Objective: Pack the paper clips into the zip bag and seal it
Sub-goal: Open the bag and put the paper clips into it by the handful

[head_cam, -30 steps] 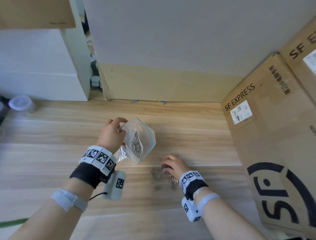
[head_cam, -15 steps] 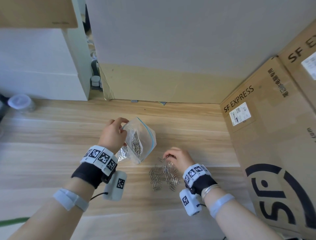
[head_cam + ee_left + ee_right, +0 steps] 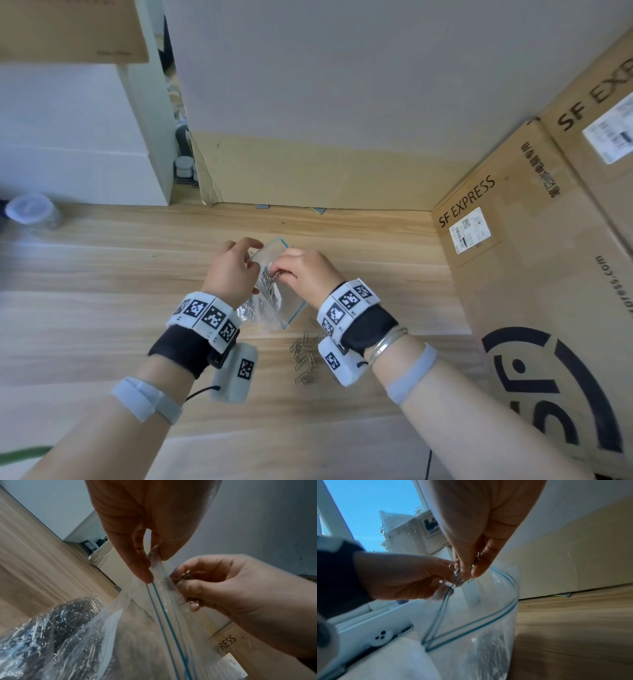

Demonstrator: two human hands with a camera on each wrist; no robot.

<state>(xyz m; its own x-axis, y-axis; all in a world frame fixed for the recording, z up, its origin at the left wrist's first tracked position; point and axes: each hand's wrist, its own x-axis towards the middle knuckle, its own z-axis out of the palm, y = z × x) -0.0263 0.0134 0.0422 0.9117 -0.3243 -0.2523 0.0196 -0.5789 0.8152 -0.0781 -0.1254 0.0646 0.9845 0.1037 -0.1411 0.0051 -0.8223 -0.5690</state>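
Observation:
A clear zip bag (image 3: 274, 305) with a blue seal line (image 3: 164, 614) hangs over the wooden table, its mouth (image 3: 471, 608) gaping. My left hand (image 3: 233, 270) pinches the bag's top edge between thumb and finger (image 3: 142, 566). Right at that mouth is my right hand (image 3: 305, 274), pinching a small bunch of silver paper clips (image 3: 462, 573). Many clips (image 3: 51, 628) lie inside the bag. A loose pile of paper clips (image 3: 305, 356) rests on the table below my right wrist.
Large SF Express cardboard boxes (image 3: 534, 274) stand along the right. A cardboard sheet (image 3: 308, 171) leans on the wall behind. At far left stands a small clear jar (image 3: 30, 212), with white boxes (image 3: 78, 137) behind it.
My right hand has lifted from the pile on the table with a few clips and moved up and left to the bag's mouth. The left hand kept its hold on the bag.

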